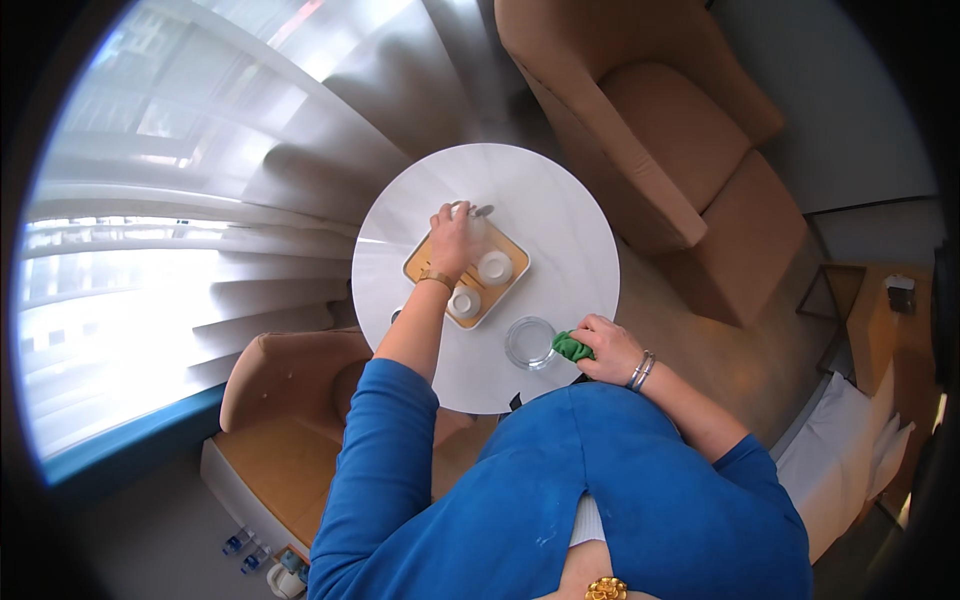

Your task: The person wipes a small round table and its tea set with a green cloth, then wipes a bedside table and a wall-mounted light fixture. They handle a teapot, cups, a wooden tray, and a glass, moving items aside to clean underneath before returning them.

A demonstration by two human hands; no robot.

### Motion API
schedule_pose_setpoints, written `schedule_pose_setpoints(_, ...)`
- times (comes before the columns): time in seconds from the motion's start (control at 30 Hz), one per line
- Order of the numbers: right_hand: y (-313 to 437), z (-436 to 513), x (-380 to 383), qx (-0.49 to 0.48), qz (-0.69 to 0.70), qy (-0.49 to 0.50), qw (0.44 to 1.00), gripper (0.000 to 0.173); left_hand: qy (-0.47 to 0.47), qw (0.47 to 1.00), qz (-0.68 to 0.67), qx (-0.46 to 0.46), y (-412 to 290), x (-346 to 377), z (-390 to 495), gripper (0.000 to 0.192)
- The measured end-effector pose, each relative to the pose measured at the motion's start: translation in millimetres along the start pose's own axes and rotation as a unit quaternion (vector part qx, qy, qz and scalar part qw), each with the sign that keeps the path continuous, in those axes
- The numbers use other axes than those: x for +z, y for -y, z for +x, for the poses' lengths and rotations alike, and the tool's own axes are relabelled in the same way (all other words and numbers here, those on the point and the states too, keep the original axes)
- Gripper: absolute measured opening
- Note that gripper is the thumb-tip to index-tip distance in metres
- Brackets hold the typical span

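Note:
On the round white table (577, 225) stands a tray with a white rim and a wooden-looking slatted base (513, 291). Two white cups, one at the tray's right (496, 268) and one near its front corner (464, 302), rest on it, seemingly upside down. My left hand (451, 238) reaches over the tray's far left part, fingers bent at a blurred pale item with a dark part (481, 211); its grip is hidden. My right hand (609, 349) holds a bunched green cloth (572, 346) at the table's front right, beside a round clear glass dish (531, 343).
A brown armchair (675, 135) stands beyond the table at the right, another (292, 375) at the left front. Sheer curtains (300, 135) hang at the left. Plastic bottles (238, 540) and a white kettle (285, 581) are at the lower left.

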State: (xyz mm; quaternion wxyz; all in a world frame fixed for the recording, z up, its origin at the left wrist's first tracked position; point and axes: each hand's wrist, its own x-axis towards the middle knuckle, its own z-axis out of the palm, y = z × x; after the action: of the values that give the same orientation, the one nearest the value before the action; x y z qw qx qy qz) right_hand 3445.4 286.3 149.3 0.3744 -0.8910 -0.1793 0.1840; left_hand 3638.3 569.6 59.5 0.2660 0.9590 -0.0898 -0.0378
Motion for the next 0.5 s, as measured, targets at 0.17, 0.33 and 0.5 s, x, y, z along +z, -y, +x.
schedule_pose_setpoints(0.17, 13.0, 10.3, -19.5, 0.073, 0.146, -0.101, 0.982, 0.041, -0.017, 0.936, -0.333, -0.116, -23.5, -37.2, -14.1, 0.072)
schedule_pose_setpoints(0.33, 47.6, 46.9, -41.0, -0.09, 0.221, -0.258, 0.936, 0.034, 0.092, 0.714, -0.673, -0.17, -82.2, -62.5, -72.0, 0.061)
schedule_pose_setpoints(0.5, 78.8, 87.1, -47.7, -0.285, 0.119, -0.295, 0.904, 0.031, 0.133, 0.537, -0.818, -0.157, -137.1, -77.8, -128.7, 0.058)
